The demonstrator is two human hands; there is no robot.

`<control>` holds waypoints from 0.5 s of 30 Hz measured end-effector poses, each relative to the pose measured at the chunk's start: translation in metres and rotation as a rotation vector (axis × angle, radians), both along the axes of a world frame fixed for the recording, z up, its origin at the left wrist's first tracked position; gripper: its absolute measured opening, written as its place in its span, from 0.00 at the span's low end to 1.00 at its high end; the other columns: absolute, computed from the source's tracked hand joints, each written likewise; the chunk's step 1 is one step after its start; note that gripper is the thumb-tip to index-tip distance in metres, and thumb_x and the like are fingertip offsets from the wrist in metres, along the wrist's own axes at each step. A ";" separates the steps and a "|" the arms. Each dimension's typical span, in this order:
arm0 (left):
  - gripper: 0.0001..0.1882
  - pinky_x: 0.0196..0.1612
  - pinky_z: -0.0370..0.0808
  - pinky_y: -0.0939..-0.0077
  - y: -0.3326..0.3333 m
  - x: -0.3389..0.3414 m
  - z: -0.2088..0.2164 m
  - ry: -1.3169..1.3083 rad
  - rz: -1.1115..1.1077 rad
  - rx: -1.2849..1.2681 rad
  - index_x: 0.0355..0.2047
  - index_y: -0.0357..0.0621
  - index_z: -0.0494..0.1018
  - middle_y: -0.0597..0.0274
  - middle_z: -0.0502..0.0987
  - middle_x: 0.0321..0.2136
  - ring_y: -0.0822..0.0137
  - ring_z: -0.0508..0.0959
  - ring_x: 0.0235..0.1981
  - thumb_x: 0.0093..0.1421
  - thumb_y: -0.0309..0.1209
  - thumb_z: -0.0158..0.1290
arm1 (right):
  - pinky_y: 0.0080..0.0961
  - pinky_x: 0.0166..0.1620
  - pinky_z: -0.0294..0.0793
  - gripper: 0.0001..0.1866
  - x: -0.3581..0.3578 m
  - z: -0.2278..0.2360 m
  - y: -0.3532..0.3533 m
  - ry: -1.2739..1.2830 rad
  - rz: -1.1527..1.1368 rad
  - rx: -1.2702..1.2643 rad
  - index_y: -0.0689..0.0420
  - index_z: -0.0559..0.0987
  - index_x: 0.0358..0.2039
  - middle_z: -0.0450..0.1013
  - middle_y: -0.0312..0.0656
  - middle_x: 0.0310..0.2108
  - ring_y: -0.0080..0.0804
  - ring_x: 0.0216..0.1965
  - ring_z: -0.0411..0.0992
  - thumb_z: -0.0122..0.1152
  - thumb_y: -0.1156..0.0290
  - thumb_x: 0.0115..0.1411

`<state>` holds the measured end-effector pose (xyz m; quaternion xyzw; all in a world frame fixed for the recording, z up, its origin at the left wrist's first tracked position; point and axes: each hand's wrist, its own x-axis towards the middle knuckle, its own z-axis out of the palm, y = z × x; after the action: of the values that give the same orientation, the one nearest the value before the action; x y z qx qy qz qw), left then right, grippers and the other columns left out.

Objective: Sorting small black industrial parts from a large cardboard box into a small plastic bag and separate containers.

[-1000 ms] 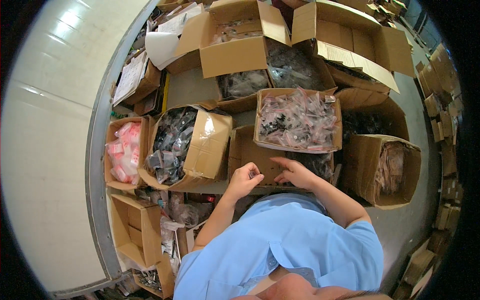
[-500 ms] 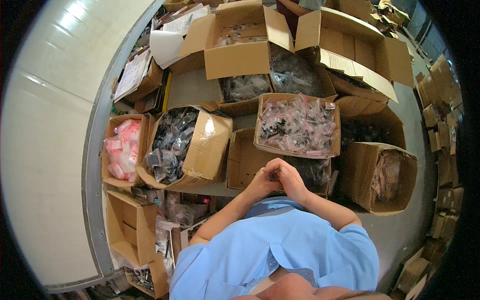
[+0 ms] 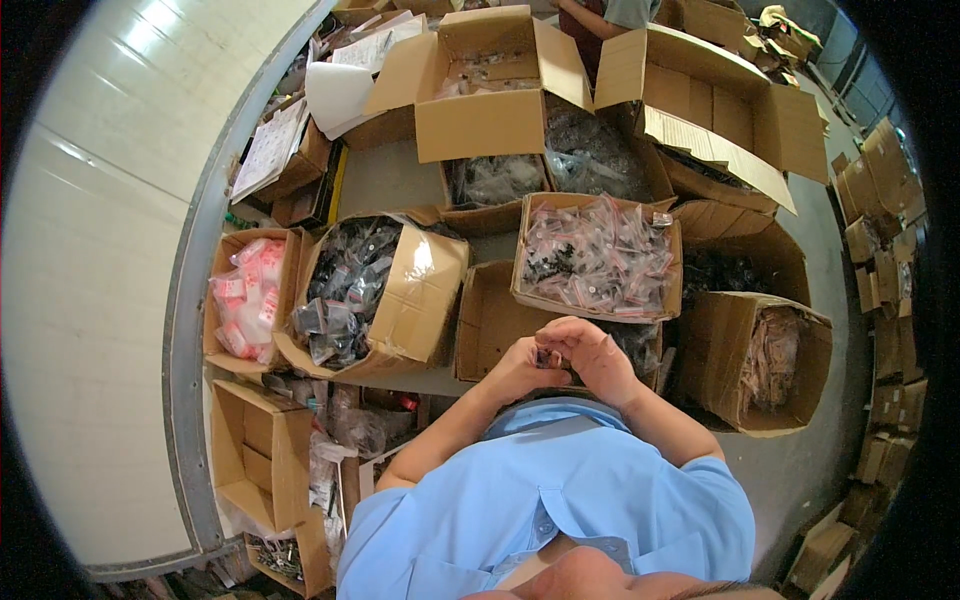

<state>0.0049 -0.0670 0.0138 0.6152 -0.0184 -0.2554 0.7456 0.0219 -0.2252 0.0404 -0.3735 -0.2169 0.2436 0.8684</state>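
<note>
Close to my chest, my left hand (image 3: 522, 370) is cupped shut around small dark parts (image 3: 547, 358), too small to name exactly. My right hand (image 3: 597, 357) lies over it from the right, fingers stretched out and slightly bent, their tips near the left hand's opening. I cannot see anything held in the right hand. Just beyond both hands stands a shallow carton (image 3: 590, 308) filled with small clear zip bags (image 3: 610, 250). Several loose black pieces (image 3: 550, 262) lie on the bags at the left side.
Left are a carton (image 3: 425, 290) of dark-filled bags and one with pink-and-white bags (image 3: 248, 300). An open carton (image 3: 480, 325) lies under the shallow one. Farther back stand large open cartons (image 3: 478, 128). A narrow carton (image 3: 715, 350) stands right. Another person's arm (image 3: 592, 20) shows at the top.
My right hand has lifted and opened from its clasp with the left, its fingers straightening. The dark parts in the left hand show more now. The view has shifted slightly.
</note>
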 end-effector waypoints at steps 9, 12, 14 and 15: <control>0.10 0.30 0.65 0.83 0.010 0.001 0.015 -0.252 -0.019 -0.153 0.22 0.42 0.68 0.71 0.70 0.24 0.79 0.67 0.26 0.47 0.19 0.60 | 0.29 0.43 0.68 0.07 0.014 0.040 -0.020 -0.683 -0.275 -0.657 0.59 0.75 0.33 0.67 0.46 0.38 0.40 0.39 0.68 0.55 0.77 0.51; 0.08 0.30 0.67 0.83 0.012 0.007 0.014 -0.154 -0.017 -0.275 0.25 0.41 0.71 0.69 0.71 0.27 0.78 0.68 0.27 0.48 0.19 0.59 | 0.30 0.44 0.67 0.07 0.013 0.040 -0.018 -0.653 -0.265 -0.691 0.58 0.75 0.32 0.67 0.46 0.39 0.41 0.41 0.67 0.57 0.75 0.51; 0.08 0.34 0.70 0.80 0.013 0.005 0.013 -0.126 -0.044 -0.274 0.26 0.41 0.71 0.67 0.72 0.29 0.77 0.70 0.31 0.48 0.20 0.60 | 0.31 0.45 0.67 0.08 0.011 0.044 -0.015 -0.774 -0.283 -0.737 0.57 0.76 0.32 0.67 0.46 0.40 0.42 0.42 0.67 0.58 0.75 0.49; 0.08 0.34 0.70 0.80 0.015 0.006 0.007 -0.127 -0.046 -0.273 0.26 0.41 0.71 0.67 0.72 0.29 0.77 0.70 0.31 0.48 0.20 0.60 | 0.33 0.45 0.67 0.08 0.010 0.046 -0.013 -0.894 -0.297 -0.781 0.56 0.76 0.31 0.67 0.46 0.40 0.43 0.43 0.66 0.60 0.75 0.47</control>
<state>0.0113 -0.0520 0.0208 0.5226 -0.1143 -0.2282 0.8134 0.0321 -0.2385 0.0869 -0.7564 -0.4007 0.0013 0.5169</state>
